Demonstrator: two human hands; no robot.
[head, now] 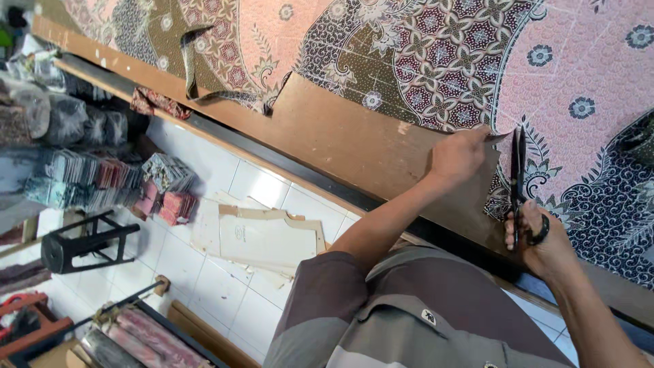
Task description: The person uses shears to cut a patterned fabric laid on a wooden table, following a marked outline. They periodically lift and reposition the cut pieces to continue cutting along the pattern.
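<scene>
A large batik cloth (558, 61) in pink, brown and dark blue, printed with flowers, lies spread over a wooden table (340, 129). My right hand (538, 238) grips black scissors (518, 170), whose blades point away from me into the cloth's edge. My left hand (460, 155) presses a brown cardboard pattern piece (477, 197) flat on the cloth, right beside the blades. Thin cut strips of cloth (194, 68) lie further left on the table.
Left of the table, on the white tiled floor (204, 272), lie cardboard pattern pieces (266, 235), stacks of folded fabric (88, 177), a black stool (78, 242) and rolls of cloth (143, 334). My grey sleeve and shirt fill the lower middle.
</scene>
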